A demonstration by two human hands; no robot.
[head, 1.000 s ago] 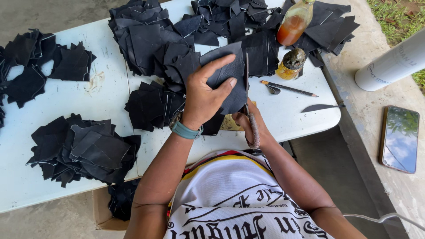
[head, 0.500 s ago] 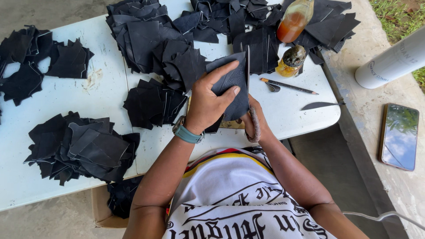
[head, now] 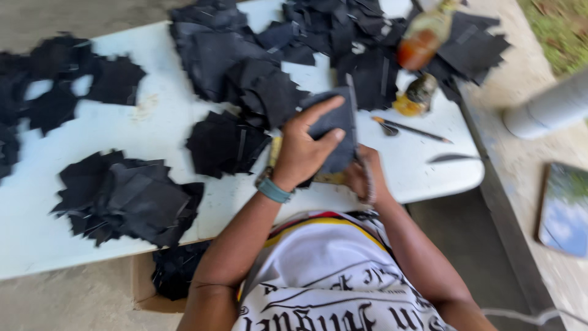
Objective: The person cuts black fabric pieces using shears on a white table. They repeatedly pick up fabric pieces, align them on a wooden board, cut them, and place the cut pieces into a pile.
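My left hand (head: 304, 149) presses flat on a dark, stiff cut piece (head: 335, 125) held upright at the near edge of the white table (head: 165, 122). A teal band circles that wrist. My right hand (head: 361, 178) grips the same piece from below and behind, mostly hidden by it; a thin tool seems to lie in that hand, but blur hides what it is. A stack of black cut pieces (head: 223, 144) lies just left of my hands.
More black piles (head: 125, 199) cover the left and far side of the table. An orange bottle (head: 422, 40), a small jar (head: 416, 95), a pencil (head: 413, 130) and a blade (head: 452, 159) lie at right. A cardboard box (head: 165, 276) sits under the table, a mirror (head: 563, 208) on the ground.
The view has shifted and blurred. My left hand keeps pressing the dark piece while my right hand stays beneath it; the piece has tilted slightly.
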